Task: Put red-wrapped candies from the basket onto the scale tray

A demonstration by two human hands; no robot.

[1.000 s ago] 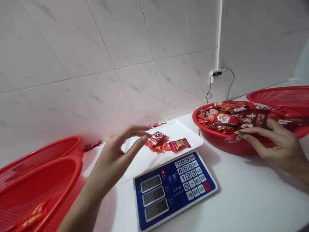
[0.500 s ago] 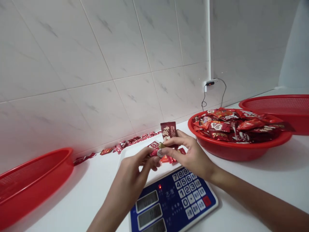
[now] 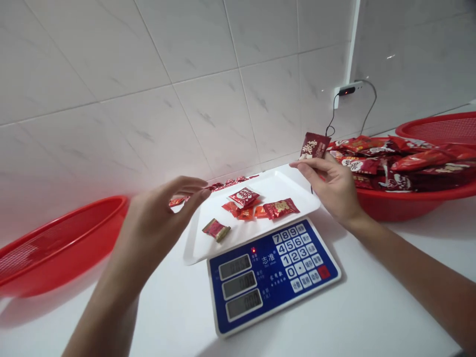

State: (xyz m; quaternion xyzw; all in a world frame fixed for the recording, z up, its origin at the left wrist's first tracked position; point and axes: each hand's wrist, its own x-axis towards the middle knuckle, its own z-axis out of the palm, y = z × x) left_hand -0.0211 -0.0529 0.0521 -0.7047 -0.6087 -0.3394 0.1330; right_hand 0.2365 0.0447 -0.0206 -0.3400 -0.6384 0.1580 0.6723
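**Q:** Right hand?
**A:** The right hand [image 3: 330, 186] is closed in a pinch on a dark red candy packet [image 3: 314, 146], gripped between thumb and fingers. The packet stands upright just past the back right corner of the tray, in front of the basin.

**Q:** Left hand?
**A:** The left hand [image 3: 159, 223] is released, fingers loosely curved, beside the left edge of the tray. Nothing shows in it.

**Q:** Containers?
**A:** A white plastic tray [image 3: 197, 243] sits on a blue-faced digital scale [image 3: 273, 277] on a white counter [image 3: 372, 297]. On the tray lies a small cluster of red wrapped candies [image 3: 243, 197], with one crumpled candy packet [image 3: 216, 229] apart from it, nearer the left hand. A red basin [image 3: 409, 208] to the right is heaped with red candy packets [image 3: 409, 166]. A red mesh basket [image 3: 439, 126] sits behind it, and another red basket [image 3: 63, 243] lies at left.

**Q:** Hard to make out?
**A:** The scale's three displays are too dim to read reliably. The basin and mesh basket run past the right edge. Wrapped candies [image 3: 226, 183] along the wall are partly hidden behind the tray.
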